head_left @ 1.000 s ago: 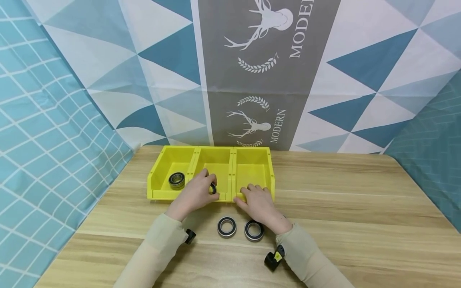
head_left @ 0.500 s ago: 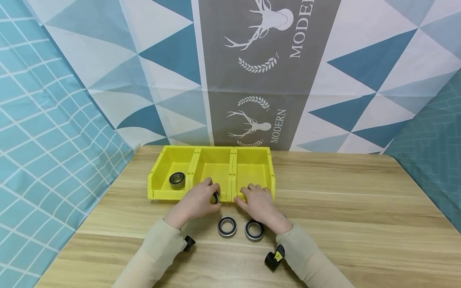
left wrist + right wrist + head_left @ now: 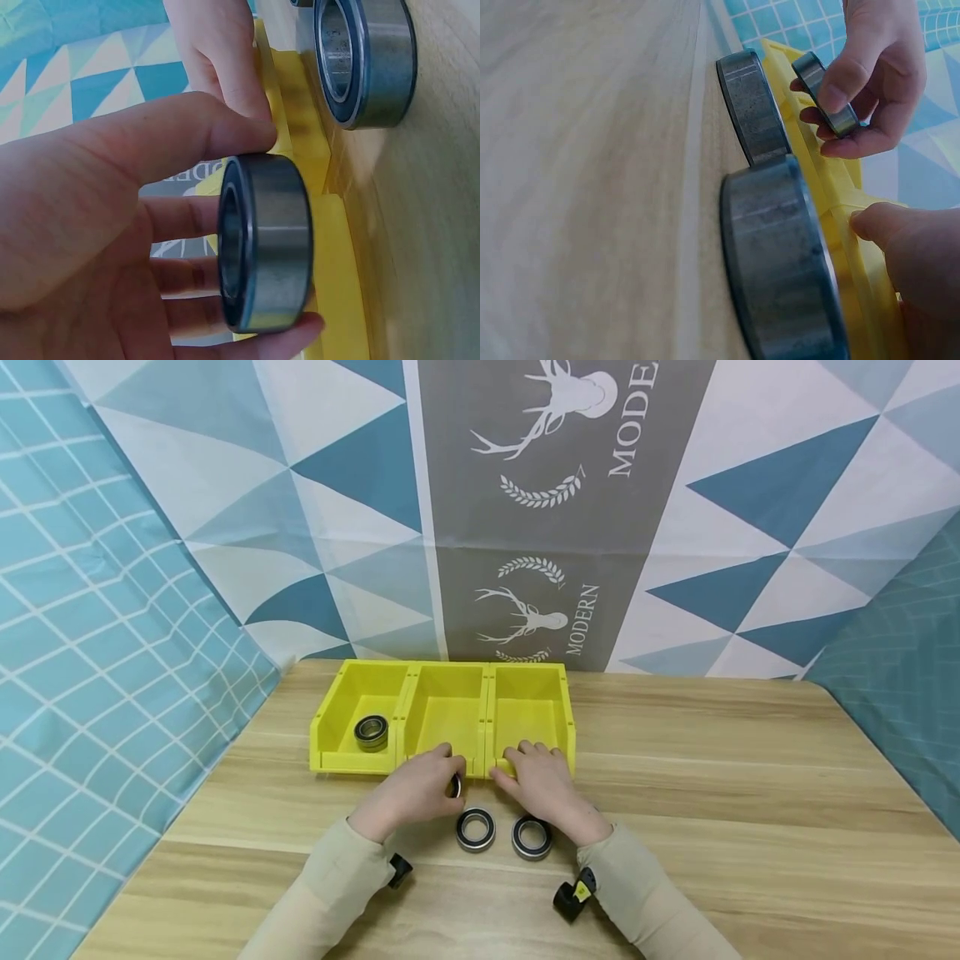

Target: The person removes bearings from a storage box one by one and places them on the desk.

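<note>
My left hand [image 3: 420, 787] pinches a ball bearing [image 3: 274, 244] between thumb and fingers, held on edge just in front of the middle yellow bin [image 3: 448, 706]. In the head view the fingers hide most of this bearing. My right hand [image 3: 542, 783] grips the front lip of the right yellow bin [image 3: 525, 720], fingers over the lip and thumb [image 3: 881, 221] against its outer face. Two more bearings lie flat on the table in front of the bins: a left one [image 3: 476, 830] and a right one [image 3: 532, 837], close to my right wrist.
In the left yellow bin [image 3: 352, 764] sits another bearing [image 3: 371, 732], seemingly stacked. The three bins stand joined side by side on the wooden table [image 3: 712, 793], near the patterned cloth backdrop [image 3: 525, 527]. Wrist cameras [image 3: 572, 900] hang under the sleeves.
My left hand has drawn the bearing out over the middle bin's front edge, toward me and slightly right. The right hand stays at the right bin's lip.
</note>
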The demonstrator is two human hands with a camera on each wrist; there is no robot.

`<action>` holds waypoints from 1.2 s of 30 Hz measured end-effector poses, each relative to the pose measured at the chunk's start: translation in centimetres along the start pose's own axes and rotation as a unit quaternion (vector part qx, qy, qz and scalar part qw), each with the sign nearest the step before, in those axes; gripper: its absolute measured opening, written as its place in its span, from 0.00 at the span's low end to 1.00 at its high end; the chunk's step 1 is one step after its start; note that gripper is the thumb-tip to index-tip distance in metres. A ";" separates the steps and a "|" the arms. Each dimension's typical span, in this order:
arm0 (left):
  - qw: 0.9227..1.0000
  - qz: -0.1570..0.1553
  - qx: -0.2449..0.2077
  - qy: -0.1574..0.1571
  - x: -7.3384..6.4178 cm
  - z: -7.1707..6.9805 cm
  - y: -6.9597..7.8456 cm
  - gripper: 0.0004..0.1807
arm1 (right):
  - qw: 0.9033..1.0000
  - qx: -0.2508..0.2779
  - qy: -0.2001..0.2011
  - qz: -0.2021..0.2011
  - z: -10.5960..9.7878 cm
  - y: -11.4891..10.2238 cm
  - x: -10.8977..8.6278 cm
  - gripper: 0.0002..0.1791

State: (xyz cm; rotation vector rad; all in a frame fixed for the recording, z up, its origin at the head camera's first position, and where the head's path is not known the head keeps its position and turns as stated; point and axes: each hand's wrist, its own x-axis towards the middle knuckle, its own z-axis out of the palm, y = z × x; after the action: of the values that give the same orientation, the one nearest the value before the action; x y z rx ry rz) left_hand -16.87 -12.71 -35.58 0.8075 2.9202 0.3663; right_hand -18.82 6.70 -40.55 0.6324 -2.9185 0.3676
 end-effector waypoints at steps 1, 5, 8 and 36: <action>1.000 0.000 0.003 -0.004 0.0 0.0 0.0 0.12 | 1.000 -0.001 -0.001 0.001 0.0 0.0 0.0 0.25; 1.000 -0.007 0.007 -0.027 -0.2 -0.1 0.2 0.11 | 1.000 -0.001 -0.007 0.003 -0.1 0.0 0.0 0.26; 0.999 -0.012 0.004 -0.043 -0.3 -0.2 0.4 0.12 | 1.000 0.002 -0.009 0.003 -0.2 -0.1 0.0 0.25; 0.997 -0.006 0.037 -0.071 -1.1 0.4 0.8 0.10 | 1.000 0.000 0.006 -0.003 -0.2 -0.1 -0.1 0.24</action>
State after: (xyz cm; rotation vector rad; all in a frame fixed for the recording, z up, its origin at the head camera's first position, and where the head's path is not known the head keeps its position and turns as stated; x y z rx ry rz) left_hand -15.51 -12.54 -35.73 0.7919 2.8201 0.1917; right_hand -18.71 6.72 -40.38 0.6368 -2.9042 0.3706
